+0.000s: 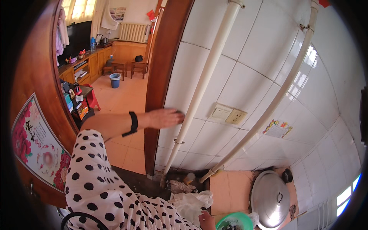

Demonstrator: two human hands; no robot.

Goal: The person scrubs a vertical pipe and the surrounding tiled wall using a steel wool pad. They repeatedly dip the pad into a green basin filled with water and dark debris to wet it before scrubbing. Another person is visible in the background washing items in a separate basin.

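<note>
My left hand (pixel 165 118), with a black band on the wrist, reaches across the wooden door frame (pixel 161 72) to a white vertical pipe (pixel 198 89) on the tiled wall. A small dark patch lies at its fingertips; whether this is a held thing or a shadow, I cannot tell. Low in the view, my right hand (pixel 207 220) is partly visible, its fingers somewhat bent, just left of a green plastic basin (pixel 240 220) with suds and dark items inside. Nothing is plainly seen in it. A white plastic bag (pixel 191 202) lies beside it.
A light switch (pixel 220 112) and socket (pixel 236 116) are between two pipes. A large metal lid (pixel 270 198) covers a tiled stove top at lower right, near a small dark bowl (pixel 287 175). Through the doorway stand a blue bin (pixel 115 81), stools and a wooden cabinet (pixel 93 64).
</note>
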